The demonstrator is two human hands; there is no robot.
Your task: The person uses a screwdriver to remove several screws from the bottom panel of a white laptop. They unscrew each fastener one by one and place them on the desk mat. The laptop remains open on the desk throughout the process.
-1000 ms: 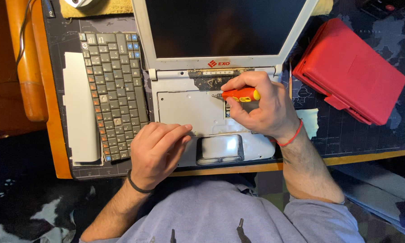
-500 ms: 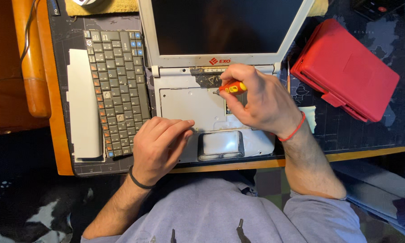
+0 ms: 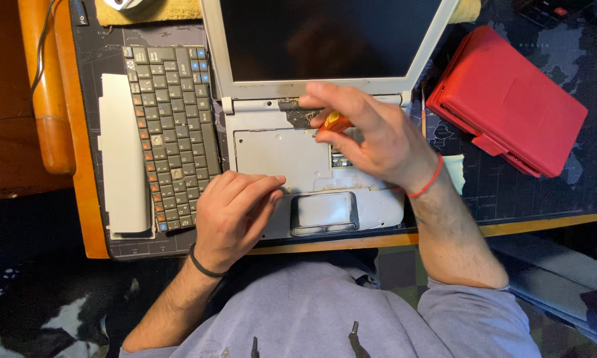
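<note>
Old white laptop (image 3: pixel 311 159) sits open on the desk (image 3: pixel 550 222), keyboard (image 3: pixel 172 132) already lifted out and lying to its left. Right hand (image 3: pixel 371 136) pinches a small orange-handled screwdriver (image 3: pixel 333 122) near the hinge strip, while the left hand (image 3: pixel 235 212) lies curled, holding nothing, on the palmrest corner. That plastic shell looks light but brittle, so I'd grip it by the base edges, never the screen.
</note>
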